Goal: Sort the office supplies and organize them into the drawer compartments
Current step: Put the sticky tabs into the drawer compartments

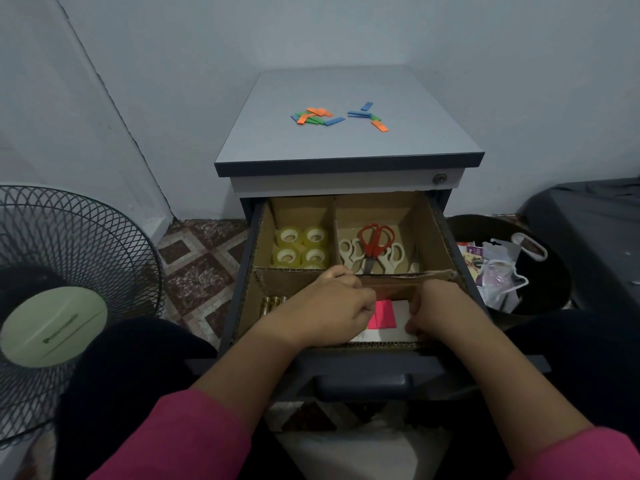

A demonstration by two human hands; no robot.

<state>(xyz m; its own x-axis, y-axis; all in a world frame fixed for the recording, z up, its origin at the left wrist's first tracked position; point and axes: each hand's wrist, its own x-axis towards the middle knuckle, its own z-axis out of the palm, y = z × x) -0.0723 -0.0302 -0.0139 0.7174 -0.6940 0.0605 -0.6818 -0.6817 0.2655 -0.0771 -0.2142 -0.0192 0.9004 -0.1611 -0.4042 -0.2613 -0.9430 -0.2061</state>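
Note:
The open drawer (367, 381) holds a cardboard divider (429, 233) with several compartments. Tape rolls (302, 247) fill the back left one. Red scissors (374, 244) lie on white scissors (350, 251) in the back right one. Batteries (272, 303) show in the front left one. Both hands are in the front right compartment over a pink sticky pad (382, 315) and a white pad (400, 317). My left hand (332, 308) has curled fingers at the pads' left edge. My right hand (433, 311) curls over their right side. What each grips is hidden.
Colored plastic strips (317, 116) and a second cluster of strips (369, 115) lie on the cabinet top (346, 140). A fan (65, 299) stands at the left. A black bin (540, 271) with bags stands at the right.

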